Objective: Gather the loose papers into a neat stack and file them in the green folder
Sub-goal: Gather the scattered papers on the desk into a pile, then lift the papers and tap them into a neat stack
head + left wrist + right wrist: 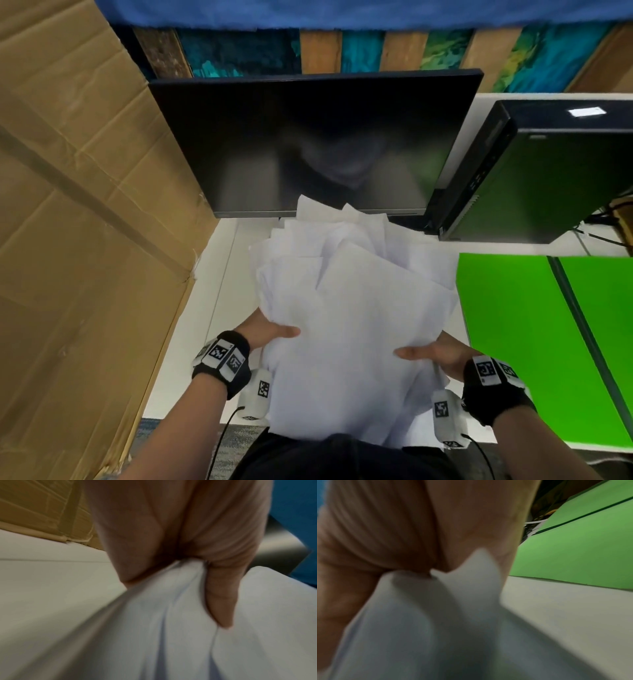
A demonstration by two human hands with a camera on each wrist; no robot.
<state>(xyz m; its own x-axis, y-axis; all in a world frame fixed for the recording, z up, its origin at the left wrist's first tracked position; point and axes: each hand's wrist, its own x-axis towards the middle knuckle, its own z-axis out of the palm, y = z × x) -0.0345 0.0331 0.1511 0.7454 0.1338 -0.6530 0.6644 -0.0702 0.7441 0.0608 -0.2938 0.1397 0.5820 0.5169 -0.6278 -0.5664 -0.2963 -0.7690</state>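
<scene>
An untidy sheaf of white papers (346, 308) is lifted above the white desk (219, 260), its sheets fanned at uneven angles toward the monitor. My left hand (270, 334) grips its left edge, thumb on top. My right hand (431, 354) grips the right edge the same way. In the left wrist view my left hand (197, 563) pinches the papers (171, 628) between thumb and palm. The right wrist view shows my right hand (426, 563) clamping bent papers (436, 615). The green folder (534, 335) lies open flat on the desk right of the papers, also the green folder (582, 550).
A dark monitor (308, 144) stands right behind the papers. A large cardboard box (85, 222) walls off the left side. A black computer case (548, 178) sits at the back right above the folder, with cables beside it.
</scene>
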